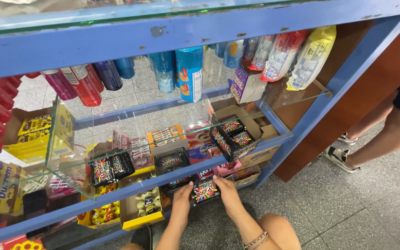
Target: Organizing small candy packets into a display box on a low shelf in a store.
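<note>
you had both hands on one dark candy box point(205, 190) with bright multicoloured print, held at the front edge of the low shelf, just below the blue front rail point(130, 187). your left hand point(182, 198) was cupped against its left end, fingers closed along that side with the thumb up at the top corner. your right hand point(227, 193) gripped the right end the same way, fingers wrapped round it, a beaded bracelet point(256, 240) on that wrist.

that even grip at both ends was sound: it probably kept the box level. the gap looked tight, with a matching dark box point(173, 162) on the glass shelf point(130, 162) above and a pink pack point(227, 167) just beside it, so a straight, level slide seemed wiser than tilting. the yellow tray of sweets point(140, 203) sat to the left, apart from your hands. another person's legs point(380, 134) stood well off to the right.
</note>
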